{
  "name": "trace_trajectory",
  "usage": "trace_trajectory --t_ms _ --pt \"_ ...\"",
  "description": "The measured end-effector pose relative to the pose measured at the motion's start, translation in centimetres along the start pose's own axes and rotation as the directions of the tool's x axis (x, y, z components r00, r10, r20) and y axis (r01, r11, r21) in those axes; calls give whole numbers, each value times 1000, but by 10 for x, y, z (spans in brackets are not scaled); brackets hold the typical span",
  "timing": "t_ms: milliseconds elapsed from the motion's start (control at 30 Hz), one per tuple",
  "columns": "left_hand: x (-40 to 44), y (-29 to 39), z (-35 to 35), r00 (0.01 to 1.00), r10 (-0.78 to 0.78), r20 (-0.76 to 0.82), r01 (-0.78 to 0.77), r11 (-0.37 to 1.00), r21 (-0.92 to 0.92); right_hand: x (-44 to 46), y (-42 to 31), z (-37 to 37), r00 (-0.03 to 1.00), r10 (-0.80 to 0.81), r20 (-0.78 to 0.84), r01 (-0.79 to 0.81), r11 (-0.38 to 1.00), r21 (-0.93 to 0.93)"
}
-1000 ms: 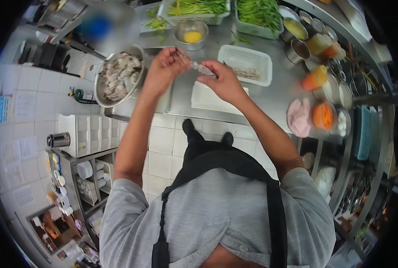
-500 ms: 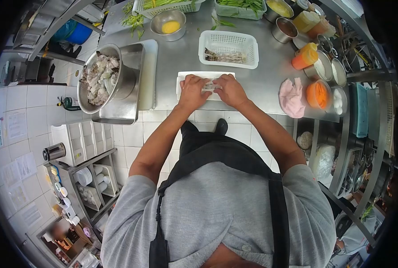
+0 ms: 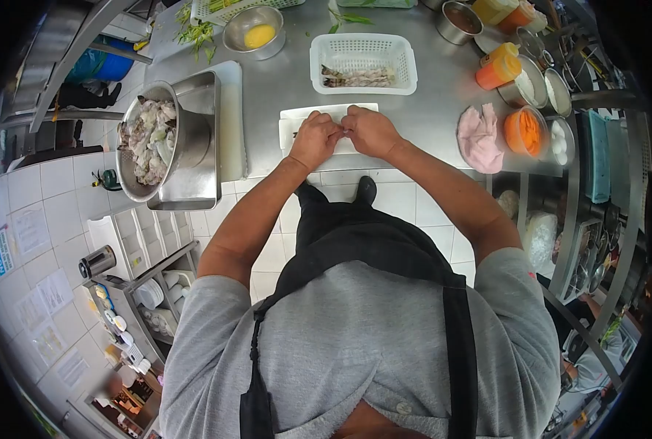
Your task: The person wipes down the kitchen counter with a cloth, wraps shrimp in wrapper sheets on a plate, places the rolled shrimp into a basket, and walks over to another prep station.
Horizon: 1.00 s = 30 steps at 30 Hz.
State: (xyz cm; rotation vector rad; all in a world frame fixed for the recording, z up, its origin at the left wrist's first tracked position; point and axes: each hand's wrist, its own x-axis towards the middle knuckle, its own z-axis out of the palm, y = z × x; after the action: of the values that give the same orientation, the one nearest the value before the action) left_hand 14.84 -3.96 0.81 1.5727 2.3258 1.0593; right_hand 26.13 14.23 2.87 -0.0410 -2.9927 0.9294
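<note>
Together, our two hands (image 3: 340, 135) met over the white tray (image 3: 289, 130); upper centre, a perforated plastic basket (image 3: 364, 42) held shrimp (image 3: 359, 77).

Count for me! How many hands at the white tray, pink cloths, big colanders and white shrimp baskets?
Hands, left hand and right hand: 2
Pink cloth: 1
Big colander: 1
White shrimp basket: 1
Total: 5

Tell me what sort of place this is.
Probably a restaurant or other commercial kitchen: there is a stainless-steel worktop, a metal bowl heaped with what looks like raw shrimp, and a black apron being worn.
</note>
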Motion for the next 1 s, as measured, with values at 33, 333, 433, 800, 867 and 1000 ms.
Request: trace_trajectory --t_ms 33,333,433,800,867,1000 --pt "1 -1 -1 1000 11 24 -11 1000 0 2 2 -2 1000 1 -2 -1 1000 0" --pt "-8 17 -11 998 -28 -57 35 993 115 4 8 -13 991 -121 64 126 989 -71" --pt "-14 17 -16 991 -80 -103 94 985 146 -3 1 -6 971 -203 -129 194 978 -79" --pt "-10 -11 -12 998 18 53 -23 996 88 20 4 3 987 -140 83 141 990 5" --pt "-11 -8 -14 996 -9 92 -4 991 134 18 6 6 987 -144 73 144 990 0" --pt "-16 -2 -30 999 -43 -33 46 992 115 12 -4 1 979 -202 -39 199 978 -67"
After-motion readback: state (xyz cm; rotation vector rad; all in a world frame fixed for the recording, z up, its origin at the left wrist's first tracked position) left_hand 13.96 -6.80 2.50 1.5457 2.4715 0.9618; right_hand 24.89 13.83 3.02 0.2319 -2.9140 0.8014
